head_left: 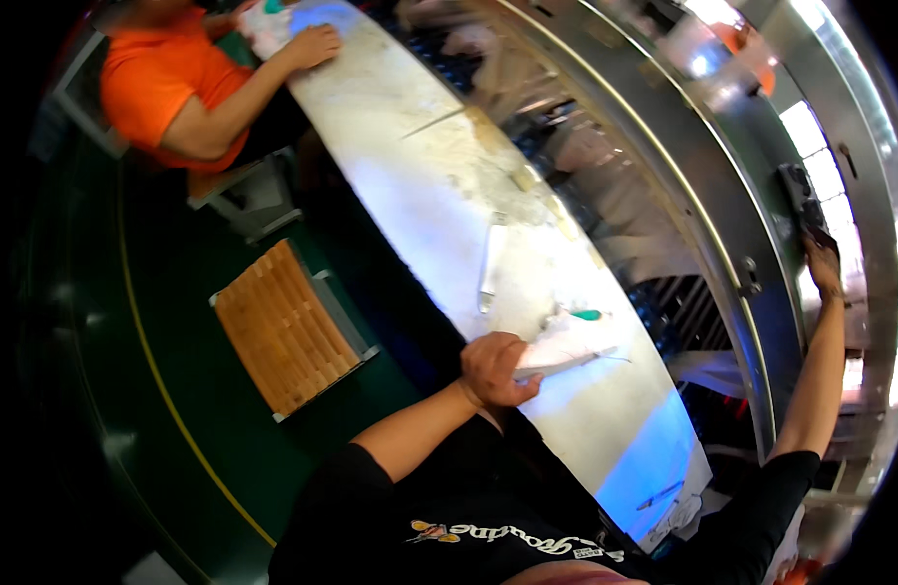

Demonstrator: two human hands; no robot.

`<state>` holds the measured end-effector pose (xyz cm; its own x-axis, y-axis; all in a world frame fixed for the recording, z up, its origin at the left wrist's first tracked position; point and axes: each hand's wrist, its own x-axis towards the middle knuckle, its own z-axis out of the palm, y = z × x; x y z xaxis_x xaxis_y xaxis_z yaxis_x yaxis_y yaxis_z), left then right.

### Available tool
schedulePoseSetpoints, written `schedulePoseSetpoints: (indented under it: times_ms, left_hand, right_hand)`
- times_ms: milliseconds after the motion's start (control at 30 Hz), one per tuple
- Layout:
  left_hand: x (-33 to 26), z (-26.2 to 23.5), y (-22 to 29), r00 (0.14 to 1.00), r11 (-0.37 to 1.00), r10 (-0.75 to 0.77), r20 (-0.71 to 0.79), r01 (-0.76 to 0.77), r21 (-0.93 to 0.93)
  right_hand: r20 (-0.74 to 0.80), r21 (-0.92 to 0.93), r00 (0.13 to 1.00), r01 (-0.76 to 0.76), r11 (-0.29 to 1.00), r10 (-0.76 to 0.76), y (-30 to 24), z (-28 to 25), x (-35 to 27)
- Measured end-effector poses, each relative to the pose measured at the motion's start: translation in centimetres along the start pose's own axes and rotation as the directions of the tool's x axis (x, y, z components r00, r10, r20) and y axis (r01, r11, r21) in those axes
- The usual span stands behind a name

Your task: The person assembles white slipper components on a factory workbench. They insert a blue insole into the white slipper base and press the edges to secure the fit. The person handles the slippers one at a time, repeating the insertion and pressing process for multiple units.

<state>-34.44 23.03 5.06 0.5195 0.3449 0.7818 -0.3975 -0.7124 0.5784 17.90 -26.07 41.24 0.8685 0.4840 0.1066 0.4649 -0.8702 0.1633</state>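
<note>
Shoe (571,343) is gripped by left hand (496,369); right hand (823,265), closure unclear, touches black fitting (796,187).

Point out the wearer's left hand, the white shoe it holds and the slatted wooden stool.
Left hand (495,368): head view, back of the hand.
White shoe (568,341): head view, side of its upper.
Slatted wooden stool (286,331): head view, middle of its seat.

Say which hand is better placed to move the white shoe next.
Probably the left hand: it grips the white shoe, while the right hand is away, up by the black fixture.
</note>
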Motion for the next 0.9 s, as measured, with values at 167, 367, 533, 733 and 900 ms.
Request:
schedulePoseSetpoints:
  times_ms: [167,367,533,733,900]
  left_hand:
    - [-0.1,-0.9,0.0,0.999,0.997,-0.036,0.008,0.035,0.066]
    - [0.0,-1.1,0.4,0.992,0.996,-0.091,0.088,0.088,0.028]
    - [-1.1,-1.6,-0.2,0.964,0.990,-0.136,0.230,0.141,-0.003]
    - [-0.1,-2.3,1.5,0.832,0.971,-0.230,0.505,0.227,0.068]
    - [-1.1,-2.8,6.2,0.685,0.935,-0.326,0.652,0.334,0.116]
  right_hand:
    - [-0.091,0.471,0.996,0.061,0.880,-0.021,-19.6,0.5,6.7]
    - [-0.405,0.168,0.905,0.211,0.963,-0.128,-37.6,-1.7,7.1]
    - [-0.585,0.057,0.763,0.378,0.924,-0.276,-37.4,-1.2,-1.6]
    - [-0.593,0.194,0.757,0.464,0.864,-0.273,-36.8,3.2,-24.0]
    - [-0.329,0.447,0.933,0.290,0.846,-0.146,-37.2,16.8,-40.6]
